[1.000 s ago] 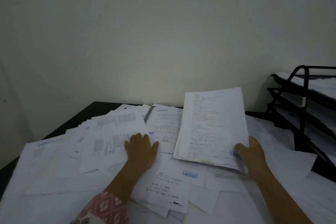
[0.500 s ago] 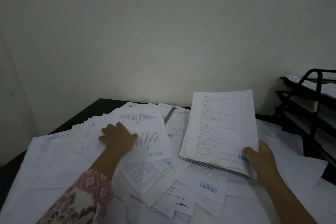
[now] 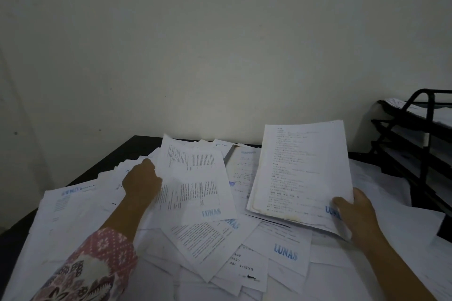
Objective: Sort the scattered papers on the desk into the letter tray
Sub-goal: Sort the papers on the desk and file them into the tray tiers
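A pale, plain wall (image 3: 220, 44) fills the upper half of the view. Below it lies a dark surface (image 3: 117, 156), almost wholly covered by loose white printed papers (image 3: 80, 215) that overlap at varied angles. Several of them carry a blue "LUNAS" stamp.

A black wire letter tray (image 3: 430, 115) with stacked tiers stands at the right edge of the surface, well apart from both hands. White sheets lie in its upper tier. The contents of the lower tiers cannot be made out.

A thick stack of white text pages (image 3: 300, 168) is raised off the pile at centre right and tilted toward the camera. The right hand (image 3: 354, 212) grips its near right corner, with the thumb on top and the fingers beneath.

A single white sheet printed in columns (image 3: 195, 178) lies left of the stack, over other papers. The left hand (image 3: 141, 181) is at its left edge, fingers curled around that edge and holding it. A pink patterned sleeve (image 3: 93, 264) covers the left forearm.
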{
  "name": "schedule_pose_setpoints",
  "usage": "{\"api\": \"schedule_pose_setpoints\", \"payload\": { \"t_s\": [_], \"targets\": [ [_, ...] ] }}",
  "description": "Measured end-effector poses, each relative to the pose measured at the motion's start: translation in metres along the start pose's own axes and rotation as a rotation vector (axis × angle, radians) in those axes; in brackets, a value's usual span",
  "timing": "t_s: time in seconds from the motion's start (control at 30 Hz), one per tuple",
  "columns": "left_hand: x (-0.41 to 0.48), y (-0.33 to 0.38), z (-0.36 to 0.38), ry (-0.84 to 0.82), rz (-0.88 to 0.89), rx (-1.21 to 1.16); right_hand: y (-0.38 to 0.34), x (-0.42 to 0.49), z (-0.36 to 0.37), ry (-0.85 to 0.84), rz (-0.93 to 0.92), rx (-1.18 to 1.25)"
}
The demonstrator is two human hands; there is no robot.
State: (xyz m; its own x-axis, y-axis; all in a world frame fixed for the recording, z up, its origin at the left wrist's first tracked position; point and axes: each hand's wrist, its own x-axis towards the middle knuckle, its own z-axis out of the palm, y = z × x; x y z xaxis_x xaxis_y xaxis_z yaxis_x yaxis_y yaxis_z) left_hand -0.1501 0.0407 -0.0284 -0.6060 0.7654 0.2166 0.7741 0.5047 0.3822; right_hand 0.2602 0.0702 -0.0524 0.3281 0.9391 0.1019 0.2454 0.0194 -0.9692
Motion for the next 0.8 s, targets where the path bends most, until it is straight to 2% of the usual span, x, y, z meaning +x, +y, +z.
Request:
{"api": "schedule_pose_setpoints", "payload": {
  "t_s": [0.1,0.23,0.33,0.43,0.67,0.8],
  "targets": [
    [0.002,0.005,0.004,0.01,0.105,-0.129,0.002,0.001,-0.002,0.0,0.004,0.002],
    [-0.001,0.029,0.013,-0.083,0.237,-0.365,0.003,0.005,-0.009,0.012,0.024,0.022],
    [-0.007,0.059,0.023,-0.178,0.273,-0.443,0.006,0.01,-0.015,0.031,0.043,0.023],
    [-0.008,0.084,0.035,-0.223,0.307,-0.379,0.008,0.013,-0.021,0.061,0.031,0.019],
    [-0.017,0.124,0.056,-0.276,0.237,0.082,0.006,0.013,-0.023,0.086,-0.049,-0.008],
    [-0.02,0.131,0.06,-0.26,0.237,0.078,0.006,0.013,-0.024,0.076,-0.066,-0.008]
  ]
}}
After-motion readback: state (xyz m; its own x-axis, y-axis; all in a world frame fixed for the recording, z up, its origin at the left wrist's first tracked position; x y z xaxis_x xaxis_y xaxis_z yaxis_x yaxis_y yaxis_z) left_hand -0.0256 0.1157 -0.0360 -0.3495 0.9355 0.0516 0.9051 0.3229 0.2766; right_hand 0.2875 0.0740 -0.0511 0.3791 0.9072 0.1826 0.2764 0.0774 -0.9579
